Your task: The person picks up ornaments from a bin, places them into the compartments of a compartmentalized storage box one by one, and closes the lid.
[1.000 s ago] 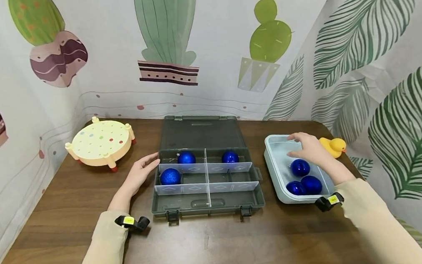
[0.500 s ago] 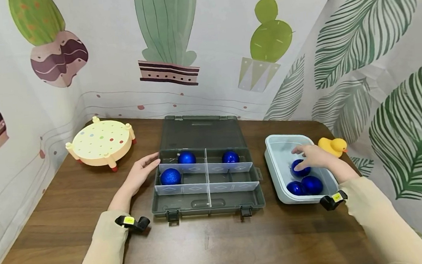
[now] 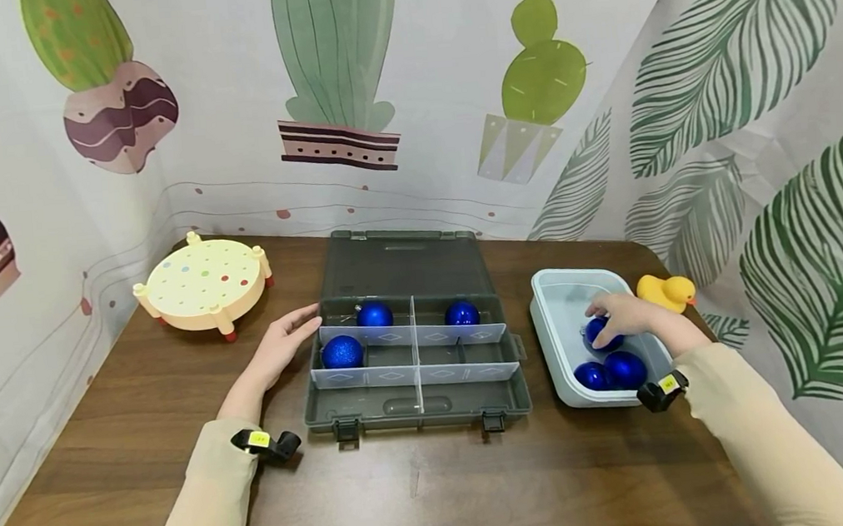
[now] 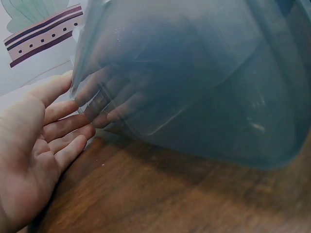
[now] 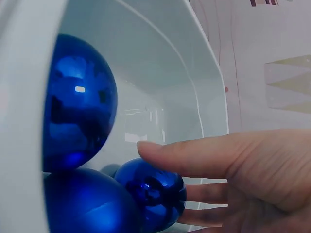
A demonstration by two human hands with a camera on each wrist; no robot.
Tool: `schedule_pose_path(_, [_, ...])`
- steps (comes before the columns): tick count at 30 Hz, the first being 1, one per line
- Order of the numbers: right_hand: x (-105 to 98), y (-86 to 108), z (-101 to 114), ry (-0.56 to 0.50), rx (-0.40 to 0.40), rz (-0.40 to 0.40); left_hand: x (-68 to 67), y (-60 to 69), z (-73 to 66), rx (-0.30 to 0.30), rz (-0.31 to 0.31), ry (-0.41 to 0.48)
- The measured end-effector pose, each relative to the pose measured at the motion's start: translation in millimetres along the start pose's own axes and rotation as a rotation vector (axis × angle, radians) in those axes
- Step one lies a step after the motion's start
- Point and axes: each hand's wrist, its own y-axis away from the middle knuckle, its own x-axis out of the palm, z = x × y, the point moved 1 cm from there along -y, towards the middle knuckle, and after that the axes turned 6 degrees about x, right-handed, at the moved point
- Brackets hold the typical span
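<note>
A: How many blue balls (image 3: 342, 353) do you count?
B: Six. Three sit in the box (image 3: 450, 417) and three in the tub (image 3: 553, 352).
A: So one box and one tub?
B: Yes, one of each. The box has two latches (image 3: 493, 421) along its front.
A: And hands?
B: Two: one left hand (image 3: 279, 351), one right hand (image 3: 622, 319). Two black wrist cameras (image 3: 662, 391) as well, one per arm.
A: Any toys?
B: One yellow duck (image 3: 667, 293) and one small round stool (image 3: 201, 282) with four legs (image 3: 223, 322).
A: What about the cloth?
B: Three printed cacti (image 3: 339, 53) above one table (image 3: 427, 496).
</note>
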Motion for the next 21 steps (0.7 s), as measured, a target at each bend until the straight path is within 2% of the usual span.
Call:
schedule_pose_path(4, [1,-4.9,-2,0.041,0.002,0.034,0.1,-0.5,0.4,0.0,-0.002,-0.001])
schedule_pose_path(10, [2,-10.5,-3,-0.036,0.077,0.108,0.1,-0.7,0.7,-0.002,-0.005,0.006])
schedule_pose_path(21, [4,-11.4,-5,-0.029,0.1,0.1,-1.1,-2.7,3.8,-0.007,-0.005,0.008])
